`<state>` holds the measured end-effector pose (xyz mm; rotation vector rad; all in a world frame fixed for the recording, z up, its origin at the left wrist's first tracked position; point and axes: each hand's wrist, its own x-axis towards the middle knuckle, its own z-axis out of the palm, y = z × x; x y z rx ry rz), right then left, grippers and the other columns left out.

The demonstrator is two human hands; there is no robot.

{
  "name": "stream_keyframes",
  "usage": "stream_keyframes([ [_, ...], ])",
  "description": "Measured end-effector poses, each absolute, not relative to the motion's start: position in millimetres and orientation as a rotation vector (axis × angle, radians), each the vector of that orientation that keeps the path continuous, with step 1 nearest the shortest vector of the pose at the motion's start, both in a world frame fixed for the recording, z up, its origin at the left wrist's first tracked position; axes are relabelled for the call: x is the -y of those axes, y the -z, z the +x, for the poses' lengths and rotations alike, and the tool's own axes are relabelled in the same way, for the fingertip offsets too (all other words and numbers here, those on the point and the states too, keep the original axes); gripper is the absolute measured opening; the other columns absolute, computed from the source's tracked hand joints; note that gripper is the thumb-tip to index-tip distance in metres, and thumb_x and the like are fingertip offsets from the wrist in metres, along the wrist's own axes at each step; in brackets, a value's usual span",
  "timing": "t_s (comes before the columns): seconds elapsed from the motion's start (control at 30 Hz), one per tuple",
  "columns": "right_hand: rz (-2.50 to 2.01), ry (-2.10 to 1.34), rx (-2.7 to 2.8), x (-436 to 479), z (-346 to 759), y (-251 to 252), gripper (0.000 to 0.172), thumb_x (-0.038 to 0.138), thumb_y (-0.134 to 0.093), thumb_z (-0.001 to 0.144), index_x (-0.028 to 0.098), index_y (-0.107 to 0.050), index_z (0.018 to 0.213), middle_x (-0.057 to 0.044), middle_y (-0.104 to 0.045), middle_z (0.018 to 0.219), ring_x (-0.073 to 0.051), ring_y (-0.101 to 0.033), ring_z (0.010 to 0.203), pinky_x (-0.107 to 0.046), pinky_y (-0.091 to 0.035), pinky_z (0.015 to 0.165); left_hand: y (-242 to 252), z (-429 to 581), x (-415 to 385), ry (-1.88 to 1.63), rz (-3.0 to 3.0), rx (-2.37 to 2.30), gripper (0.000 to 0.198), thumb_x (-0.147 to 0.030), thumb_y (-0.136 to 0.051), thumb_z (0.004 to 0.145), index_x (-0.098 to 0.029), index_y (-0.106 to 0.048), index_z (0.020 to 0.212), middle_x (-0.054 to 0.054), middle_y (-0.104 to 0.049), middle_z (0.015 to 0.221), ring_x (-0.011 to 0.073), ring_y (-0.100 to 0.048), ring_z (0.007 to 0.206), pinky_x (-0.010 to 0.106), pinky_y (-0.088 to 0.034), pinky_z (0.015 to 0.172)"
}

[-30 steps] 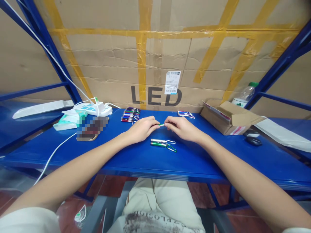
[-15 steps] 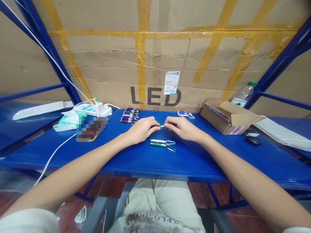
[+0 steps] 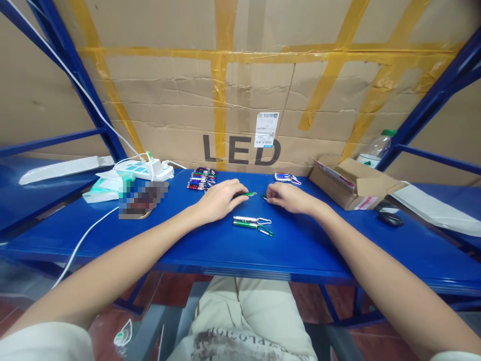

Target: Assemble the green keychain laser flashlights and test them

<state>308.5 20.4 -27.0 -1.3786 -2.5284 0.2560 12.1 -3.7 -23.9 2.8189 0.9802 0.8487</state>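
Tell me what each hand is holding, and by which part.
Left hand: green tube, held toward its left end, right tip exposed. Right hand: small dark piece, apparently by its right end.

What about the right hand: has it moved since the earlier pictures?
Yes. Judged against the white label, the right hand has shifted a little to the right, widening its gap from the left hand.
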Motion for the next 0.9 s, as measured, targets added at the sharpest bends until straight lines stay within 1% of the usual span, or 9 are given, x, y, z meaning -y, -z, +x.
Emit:
stream_keyframes([
  [0.1,-1.358,-0.260,2.539,-19,307,29,0.011,0.023,-0.063,0.098,0.022,-0.067,0.088,-0.010,-0.076,0.096,-0.024,-0.067,0.085,-0.035,-0.051,0.078,24,12,5,-0.823,2.821,-0.988,0.025,-0.038,-0.060,0.112,-0.020,-0.074,0.122,0.008,-0.074,0.118,0.0253,-0.072,0.109,0.038,-0.057,0.094],
  [0.23,-1.375,-0.374,2.477,-11,303,24,0.015,0.030,-0.062,0.101,0.024,-0.064,0.088,-0.010,-0.077,0.094,-0.025,-0.068,0.080,-0.037,-0.052,0.075,24,13,6,-0.779,2.822,-0.986,0.024,-0.038,-0.060,0.112,-0.021,-0.075,0.122,0.008,-0.075,0.118,0.0254,-0.072,0.109,0.038,-0.057,0.095],
  [0.4,-1.304,-0.543,2.338,-4,299,19,0.010,0.025,-0.053,0.104,0.025,-0.057,0.095,-0.008,-0.078,0.093,-0.022,-0.070,0.080,-0.035,-0.053,0.075,23,13,5,-0.781,2.798,-1.001,0.025,-0.037,-0.061,0.112,-0.019,-0.075,0.123,0.008,-0.075,0.118,0.0252,-0.072,0.106,0.039,-0.056,0.094],
  [0.53,-1.297,-0.690,2.334,-3,295,20,0.009,0.025,-0.051,0.106,0.025,-0.057,0.099,-0.005,-0.077,0.087,-0.022,-0.071,0.076,-0.034,-0.054,0.074,23,13,4,-0.784,2.778,-1.005,0.025,-0.037,-0.061,0.111,-0.020,-0.076,0.123,0.008,-0.076,0.116,0.0246,-0.073,0.104,0.038,-0.056,0.093],
  [0.7,-1.359,-0.612,2.370,-2,291,21,0.010,0.019,-0.051,0.103,0.024,-0.057,0.096,-0.008,-0.076,0.090,-0.023,-0.071,0.080,-0.034,-0.052,0.075,23,13,3,-0.806,2.747,-1.007,0.025,-0.036,-0.062,0.111,-0.019,-0.076,0.123,0.008,-0.077,0.117,0.0249,-0.073,0.104,0.039,-0.056,0.093],
  [0.77,-1.332,-0.587,2.391,0,290,19,0.010,0.022,-0.052,0.103,0.024,-0.058,0.095,-0.007,-0.074,0.091,-0.023,-0.069,0.080,-0.034,-0.051,0.074,24,13,2,-0.808,2.732,-1.008,0.025,-0.035,-0.062,0.111,-0.019,-0.077,0.123,0.008,-0.077,0.117,0.0251,-0.073,0.104,0.039,-0.056,0.094],
  [0.9,-1.268,-0.597,2.436,4,287,15,0.013,0.033,-0.056,0.104,0.023,-0.059,0.096,-0.005,-0.071,0.089,-0.021,-0.065,0.079,-0.032,-0.049,0.072,24,13,1,-0.799,2.722,-1.010,0.026,-0.036,-0.061,0.111,-0.019,-0.077,0.123,0.009,-0.078,0.117,0.0253,-0.073,0.105,0.039,-0.056,0.094],
])
